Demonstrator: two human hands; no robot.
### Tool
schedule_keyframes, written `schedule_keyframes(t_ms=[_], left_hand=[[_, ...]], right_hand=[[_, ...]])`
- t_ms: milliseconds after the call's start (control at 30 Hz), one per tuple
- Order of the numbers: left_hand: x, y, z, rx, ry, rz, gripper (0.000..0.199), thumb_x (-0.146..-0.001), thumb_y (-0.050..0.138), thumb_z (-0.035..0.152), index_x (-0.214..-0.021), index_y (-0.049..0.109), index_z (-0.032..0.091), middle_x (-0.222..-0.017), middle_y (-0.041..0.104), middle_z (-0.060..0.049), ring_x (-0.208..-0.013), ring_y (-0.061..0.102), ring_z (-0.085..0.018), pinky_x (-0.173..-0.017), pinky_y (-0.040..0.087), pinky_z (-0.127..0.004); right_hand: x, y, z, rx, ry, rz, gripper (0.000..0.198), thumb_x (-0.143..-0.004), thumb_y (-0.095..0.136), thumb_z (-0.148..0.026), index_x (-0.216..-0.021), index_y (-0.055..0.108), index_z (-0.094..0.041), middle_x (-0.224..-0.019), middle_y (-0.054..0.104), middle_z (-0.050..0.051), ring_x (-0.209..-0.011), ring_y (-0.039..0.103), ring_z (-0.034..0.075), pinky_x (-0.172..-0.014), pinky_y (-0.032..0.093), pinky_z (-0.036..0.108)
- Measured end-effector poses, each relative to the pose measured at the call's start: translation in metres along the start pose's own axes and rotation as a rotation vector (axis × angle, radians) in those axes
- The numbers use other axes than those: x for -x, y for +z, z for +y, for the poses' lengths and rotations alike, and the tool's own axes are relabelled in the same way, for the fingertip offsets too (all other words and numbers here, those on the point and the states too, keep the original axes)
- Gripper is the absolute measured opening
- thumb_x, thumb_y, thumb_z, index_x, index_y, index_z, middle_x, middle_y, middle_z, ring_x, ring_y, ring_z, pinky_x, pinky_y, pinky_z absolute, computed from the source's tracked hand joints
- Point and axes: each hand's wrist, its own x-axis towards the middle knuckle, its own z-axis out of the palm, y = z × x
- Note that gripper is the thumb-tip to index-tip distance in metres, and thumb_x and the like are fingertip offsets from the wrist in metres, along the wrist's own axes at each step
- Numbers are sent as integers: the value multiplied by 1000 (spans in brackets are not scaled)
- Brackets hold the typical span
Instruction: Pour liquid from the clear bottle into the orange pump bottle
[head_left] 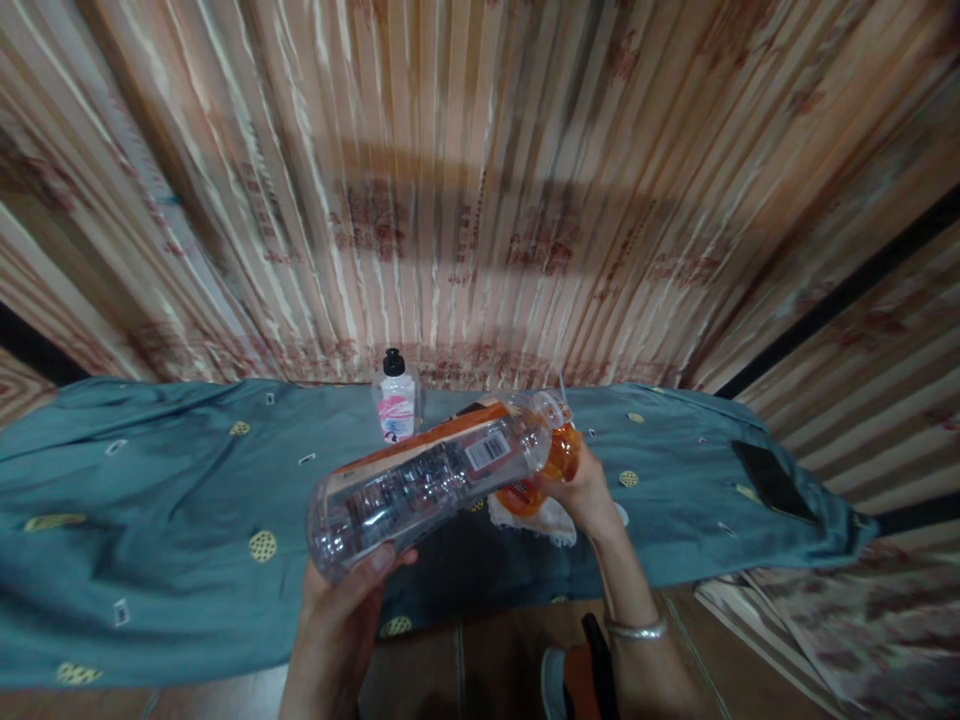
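My left hand (346,605) is closed round the base of a large clear plastic bottle (420,495). The bottle lies tilted across the view, its neck up and to the right, with an orange-edged label and a white barcode patch; it looks empty. My right hand (583,492) grips a clear bottle of orange liquid (561,455), partly hidden behind the large bottle's neck. The two necks are close together; whether they touch I cannot tell. Under the orange bottle lies a white lace-edged cloth (551,525). Behind stands a white and pink bottle with a black top (396,408).
A teal cloth with yellow patterns (187,500) covers the long surface before me. A dark flat phone-like object (774,482) lies at its right end. Pleated patterned curtains (465,200) hang behind. Below, an orange and dark shoe (577,680) shows on the tiled floor (487,670).
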Motion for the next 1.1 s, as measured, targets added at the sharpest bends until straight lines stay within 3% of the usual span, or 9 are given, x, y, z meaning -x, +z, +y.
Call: schedule_keyframes(t_ms=[233, 400, 667, 1100], left_hand=[[1, 0, 0, 3, 6, 9, 59, -55, 93, 25, -112, 77, 25, -112, 78, -6, -91, 74, -26, -59, 61, -26], [1, 3, 1, 31, 16, 12, 59, -56, 93, 23, -113, 77, 25, -106, 78, -7, -90, 75, -28, -56, 60, -26], [1, 2, -1, 49, 22, 71, 76, -52, 96, 25, -124, 72, 30, -98, 77, 0, -75, 70, -18, -58, 60, -23], [1, 0, -3, 54, 20, 45, 71, -54, 95, 26, -120, 72, 30, -97, 78, 0, -81, 73, -20, -60, 60, -24]], right_hand=[[0, 0, -1, 17, 7, 17, 70, -51, 95, -45, -110, 63, -24, -107, 81, 7, -99, 77, 31, -90, 63, 45], [0, 0, -3, 6, 13, 0, 71, -52, 95, -42, -112, 62, -24, -110, 80, 7, -102, 77, 31, -92, 62, 44], [-1, -1, -1, 13, 25, 22, 72, -49, 96, -41, -110, 63, -23, -108, 80, 8, -100, 77, 32, -93, 62, 46], [-1, 0, -3, 37, -7, 17, 68, -49, 96, -43, -106, 64, -24, -103, 81, 6, -96, 78, 30, -88, 64, 44]])
